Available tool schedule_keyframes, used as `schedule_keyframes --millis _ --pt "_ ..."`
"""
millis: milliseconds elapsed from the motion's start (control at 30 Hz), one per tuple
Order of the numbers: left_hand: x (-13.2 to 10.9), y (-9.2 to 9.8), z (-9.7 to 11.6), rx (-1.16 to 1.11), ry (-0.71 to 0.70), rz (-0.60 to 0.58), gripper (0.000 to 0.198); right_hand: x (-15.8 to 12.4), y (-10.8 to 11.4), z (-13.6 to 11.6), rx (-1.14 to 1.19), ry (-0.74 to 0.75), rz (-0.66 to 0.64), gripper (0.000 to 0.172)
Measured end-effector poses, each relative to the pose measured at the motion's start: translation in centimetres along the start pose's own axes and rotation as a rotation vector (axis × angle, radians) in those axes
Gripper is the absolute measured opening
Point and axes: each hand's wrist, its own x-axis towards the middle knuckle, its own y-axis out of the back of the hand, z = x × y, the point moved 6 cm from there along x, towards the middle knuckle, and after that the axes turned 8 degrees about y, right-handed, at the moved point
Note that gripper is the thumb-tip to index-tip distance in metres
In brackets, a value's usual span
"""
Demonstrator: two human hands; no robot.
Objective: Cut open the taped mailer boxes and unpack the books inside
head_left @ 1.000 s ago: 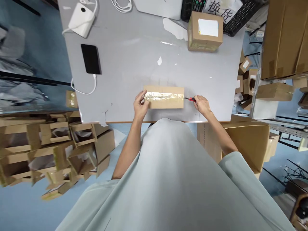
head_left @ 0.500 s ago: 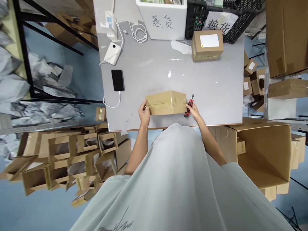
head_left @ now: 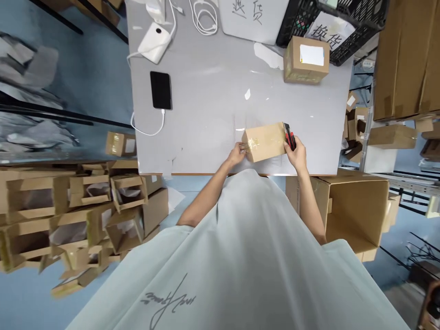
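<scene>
A taped cardboard box [head_left: 266, 141] is held between my two hands at the front of the grey table [head_left: 206, 110]. My left hand [head_left: 238, 153] grips its left end, the fingertips partly hidden behind the corner. At the right end, my right hand [head_left: 296, 153] is closed around a red and black utility knife [head_left: 289, 136] and also touches the box. The knife points away from me, along the box's right edge. Clear tape shines on the left part of the box.
A labelled box [head_left: 305, 59] stands at the back right by a black crate [head_left: 338, 34] and a white bin [head_left: 252, 20]. A phone [head_left: 161, 90] on a cable and a white power bank [head_left: 154, 42] lie left. Opened cartons [head_left: 127, 192] crowd the floor at left; a large carton [head_left: 357, 215] stands right.
The box has been turned, so a different side faces me, and lies further right. Both hands moved right with it, the knife still in my right hand. The camera view has shifted.
</scene>
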Motion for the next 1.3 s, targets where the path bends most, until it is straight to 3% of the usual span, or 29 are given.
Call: schedule_keyframes --millis 67,133,267,367,467,567,733,867,1300 --pt "-0.2 0.7 0.1 0.012 0.11 0.014 0.049 -0.5 -0.4 -0.2 -0.026 -0.01 -0.027 0.051" --pt "-0.7 2.6 1.2 0.006 0.152 0.055 0.043 -1.1 -0.9 -0.6 -0.041 -0.011 -0.021 0.05" --pt "-2.8 6.7 6.8 -0.093 -0.023 0.18 0.034 -2.1 -1.1 -1.8 -0.139 -0.01 0.031 0.044" --pt "-4.3 7.5 10.8 -0.072 -0.1 0.155 0.028 -2.8 -0.5 -3.2 -0.258 -0.016 0.071 0.041" --pt "-4.9 7.3 12.6 -0.06 -0.109 0.122 0.025 -3.9 -0.2 -4.9 -0.339 -0.063 0.048 0.043" --pt "-4.7 7.0 12.6 -0.087 -0.091 0.112 0.025 -5.5 -1.1 -7.0 -0.352 -0.106 -0.046 0.047" --pt "-3.9 6.8 12.3 -0.07 -0.126 0.106 0.026 -7.8 -4.6 -10.9 -0.309 -0.138 -0.224 0.057" --pt "-3.4 6.9 12.3 -0.06 -0.137 0.063 0.026 -8.4 -6.8 -13.0 -0.299 -0.112 -0.278 0.056" --pt "-3.3 7.5 12.2 -0.116 -0.144 0.028 0.02 -8.3 -8.3 -14.1 -0.396 -0.099 -0.307 0.057"
